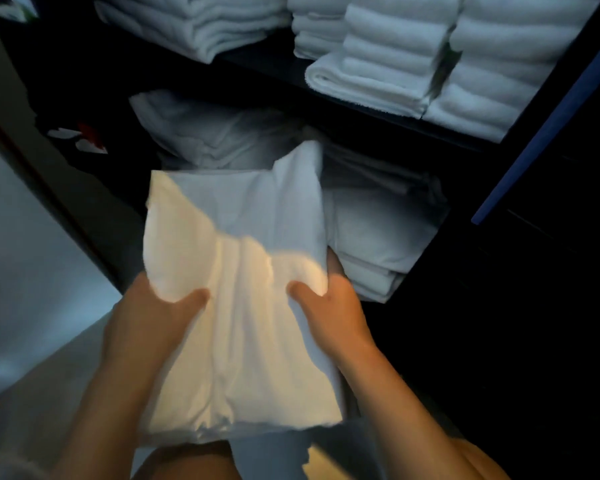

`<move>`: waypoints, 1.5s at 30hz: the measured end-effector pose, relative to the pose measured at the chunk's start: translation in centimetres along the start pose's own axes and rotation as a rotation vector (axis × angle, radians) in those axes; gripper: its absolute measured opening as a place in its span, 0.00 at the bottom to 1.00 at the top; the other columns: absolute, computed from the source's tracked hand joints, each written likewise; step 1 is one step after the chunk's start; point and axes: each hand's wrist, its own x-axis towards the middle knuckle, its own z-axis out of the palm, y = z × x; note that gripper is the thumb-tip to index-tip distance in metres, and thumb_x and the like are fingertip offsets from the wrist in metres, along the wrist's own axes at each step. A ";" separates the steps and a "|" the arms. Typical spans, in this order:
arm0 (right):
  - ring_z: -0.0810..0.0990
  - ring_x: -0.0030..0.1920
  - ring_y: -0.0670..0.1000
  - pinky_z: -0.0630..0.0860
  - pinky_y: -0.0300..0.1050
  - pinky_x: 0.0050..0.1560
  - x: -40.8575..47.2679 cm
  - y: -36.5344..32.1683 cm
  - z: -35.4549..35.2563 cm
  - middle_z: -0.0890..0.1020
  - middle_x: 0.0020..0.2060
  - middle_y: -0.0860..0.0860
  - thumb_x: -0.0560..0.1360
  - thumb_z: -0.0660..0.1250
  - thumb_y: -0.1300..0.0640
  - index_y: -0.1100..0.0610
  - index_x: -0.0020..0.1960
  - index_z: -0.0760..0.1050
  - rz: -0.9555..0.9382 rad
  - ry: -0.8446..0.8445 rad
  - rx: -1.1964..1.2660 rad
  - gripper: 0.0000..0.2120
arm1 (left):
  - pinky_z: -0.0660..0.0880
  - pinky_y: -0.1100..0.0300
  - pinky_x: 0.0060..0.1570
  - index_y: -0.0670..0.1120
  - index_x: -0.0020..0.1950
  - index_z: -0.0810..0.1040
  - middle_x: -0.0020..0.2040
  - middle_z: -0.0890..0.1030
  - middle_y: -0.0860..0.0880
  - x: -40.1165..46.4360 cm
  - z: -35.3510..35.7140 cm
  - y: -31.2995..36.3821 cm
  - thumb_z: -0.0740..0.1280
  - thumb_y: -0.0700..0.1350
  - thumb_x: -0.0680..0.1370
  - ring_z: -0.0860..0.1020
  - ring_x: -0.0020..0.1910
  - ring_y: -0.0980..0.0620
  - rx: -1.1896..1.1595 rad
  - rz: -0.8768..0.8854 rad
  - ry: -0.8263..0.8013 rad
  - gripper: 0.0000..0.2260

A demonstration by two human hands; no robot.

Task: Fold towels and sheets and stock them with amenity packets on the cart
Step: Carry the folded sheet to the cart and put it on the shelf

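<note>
A folded white sheet is held flat in front of me, its far end reaching into the cart's dark lower shelf. My left hand grips its left edge with the thumb on top. My right hand grips its right edge the same way; the fingers of both hands are hidden beneath the cloth. Folded white sheets lie stacked on the lower shelf just right of the held one, and more rumpled linen sits behind it.
On the upper shelf stand stacks of folded white towels, with more to the left. A blue cart post runs diagonally at the right. Small red-and-white packets lie at the left. Pale floor lies lower left.
</note>
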 end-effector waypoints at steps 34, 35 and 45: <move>0.83 0.57 0.48 0.78 0.52 0.64 9.6 -2.4 -6.2 0.83 0.59 0.49 0.75 0.71 0.60 0.54 0.70 0.72 -0.145 0.395 0.269 0.24 | 0.79 0.47 0.57 0.54 0.65 0.78 0.59 0.83 0.50 11.4 4.5 17.0 0.73 0.70 0.58 0.81 0.57 0.45 -0.132 0.443 -0.092 0.39; 0.83 0.57 0.48 0.78 0.50 0.64 10.3 -2.4 -6.2 0.83 0.59 0.49 0.75 0.71 0.61 0.55 0.70 0.72 -0.143 0.410 0.263 0.24 | 0.79 0.47 0.58 0.53 0.66 0.77 0.60 0.83 0.49 12.2 5.0 17.7 0.73 0.71 0.57 0.81 0.58 0.45 -0.118 0.446 -0.101 0.41; 0.77 0.66 0.54 0.72 0.46 0.68 13.9 1.0 -6.0 0.78 0.68 0.55 0.78 0.72 0.52 0.58 0.77 0.65 0.063 0.541 0.152 0.31 | 0.72 0.55 0.65 0.52 0.76 0.70 0.72 0.76 0.51 18.9 10.6 18.3 0.78 0.71 0.59 0.75 0.69 0.48 -0.089 0.410 -0.404 0.50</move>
